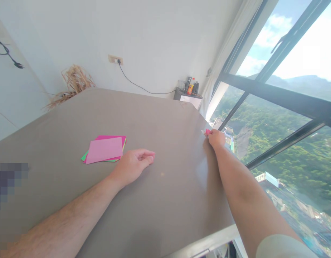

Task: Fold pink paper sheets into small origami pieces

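Note:
My left hand (135,163) rests low over the grey-brown table (154,118), its fingertips and thumb brought together with nothing visible between them. Just left of it lies a stack of coloured paper sheets (105,150), light pink on top, with magenta, green and a little yellow showing at the edges. At the table's right edge, by the window, my right hand (217,138) is closed on a small bright pink piece (207,132). Its kind is too small to make out. A whitish bit shows beside it.
A window (251,87) with dark frames runs along the right side. Beyond the far edge, a small cabinet (190,98) carries bottles, and a black cord (144,89) runs to a wall socket (115,59). Dried plants (76,80) stand at the back left.

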Available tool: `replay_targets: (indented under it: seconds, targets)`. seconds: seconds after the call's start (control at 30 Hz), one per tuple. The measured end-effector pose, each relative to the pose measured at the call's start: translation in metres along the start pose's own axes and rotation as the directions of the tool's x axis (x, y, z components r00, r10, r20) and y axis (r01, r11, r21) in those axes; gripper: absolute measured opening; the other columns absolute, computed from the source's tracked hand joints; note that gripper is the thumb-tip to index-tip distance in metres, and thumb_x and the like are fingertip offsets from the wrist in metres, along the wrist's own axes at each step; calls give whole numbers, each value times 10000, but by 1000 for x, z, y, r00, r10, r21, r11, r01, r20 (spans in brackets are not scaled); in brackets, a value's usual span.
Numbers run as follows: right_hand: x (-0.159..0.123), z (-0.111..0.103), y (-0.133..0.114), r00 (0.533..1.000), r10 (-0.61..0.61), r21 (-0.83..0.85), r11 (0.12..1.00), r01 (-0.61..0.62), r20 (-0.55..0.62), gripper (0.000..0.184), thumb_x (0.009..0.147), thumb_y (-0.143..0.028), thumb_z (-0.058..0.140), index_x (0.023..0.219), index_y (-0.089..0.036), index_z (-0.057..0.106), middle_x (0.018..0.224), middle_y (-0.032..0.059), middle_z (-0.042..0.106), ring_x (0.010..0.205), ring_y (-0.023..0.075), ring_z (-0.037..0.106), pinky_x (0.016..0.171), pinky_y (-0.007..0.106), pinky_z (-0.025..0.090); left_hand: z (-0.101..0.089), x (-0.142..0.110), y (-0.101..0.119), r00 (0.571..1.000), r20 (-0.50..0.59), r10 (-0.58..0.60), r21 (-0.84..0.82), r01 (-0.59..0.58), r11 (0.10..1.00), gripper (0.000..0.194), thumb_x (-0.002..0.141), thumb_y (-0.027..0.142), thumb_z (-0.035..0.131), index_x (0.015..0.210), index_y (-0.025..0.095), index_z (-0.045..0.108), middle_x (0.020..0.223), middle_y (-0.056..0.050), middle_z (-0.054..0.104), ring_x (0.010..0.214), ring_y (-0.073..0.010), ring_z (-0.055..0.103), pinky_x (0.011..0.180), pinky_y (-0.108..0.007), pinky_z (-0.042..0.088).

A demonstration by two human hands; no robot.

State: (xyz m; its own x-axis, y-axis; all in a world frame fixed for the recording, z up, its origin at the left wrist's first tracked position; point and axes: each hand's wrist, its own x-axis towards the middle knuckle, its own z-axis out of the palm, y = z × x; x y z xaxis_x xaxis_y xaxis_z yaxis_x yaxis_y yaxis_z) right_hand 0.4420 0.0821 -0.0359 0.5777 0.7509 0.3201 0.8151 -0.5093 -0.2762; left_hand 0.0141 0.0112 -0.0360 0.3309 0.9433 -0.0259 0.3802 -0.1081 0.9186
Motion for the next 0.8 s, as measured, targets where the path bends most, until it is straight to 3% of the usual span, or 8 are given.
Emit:
replay_targets:
  seconds: [0.5,0.7,0.8]
  targets:
    - [-5,-2,-1,999,-43,-31,999,43,-1,342,900,-488,536,1044,-244,727,1019,110,748,943,278,670,777,351,466,-1,-1,1,1000,-1,-2,6,2,1000,373,827,508,637,1076,247,734,1036,-46,775,1000,-246,724,937,-389,534]
    - [-10,-8,-2,1000,-25,-3,1000,25,-16,371,894,-493,555,1108,-224,695,1004,122,744,950,289,667,778,356,463,0,-2,2,1000,4,-4,2,4,1000,384,828,510,631,1078,237,732,1035,-53,775,1003,-248,723,943,-388,532]
    - [-22,-12,-14,999,10,3,1000,-10,-50,334,935,-425,486,1038,-190,699,983,135,736,939,281,664,776,352,464,0,-2,4,1000,0,0,-7,0,1000,384,821,499,634,1073,227,734,1028,-60,775,995,-250,725,934,-385,536]
